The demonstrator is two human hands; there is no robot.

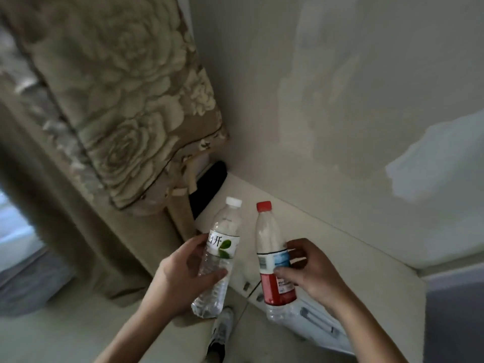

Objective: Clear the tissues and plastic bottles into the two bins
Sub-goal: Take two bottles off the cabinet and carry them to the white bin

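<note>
L hand (180,271) & R hand (311,271) fingers wrapped 2 bottles, white-cap (220,255) left, red-cap (272,258) right; best kept upright, grips firm til bin.

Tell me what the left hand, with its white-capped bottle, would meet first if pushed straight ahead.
Probably the flower-patterned cover hanging beyond the white-capped bottle that the left hand holds. The cream countertop lies lower right of that line. Depth is unclear from one view.
</note>
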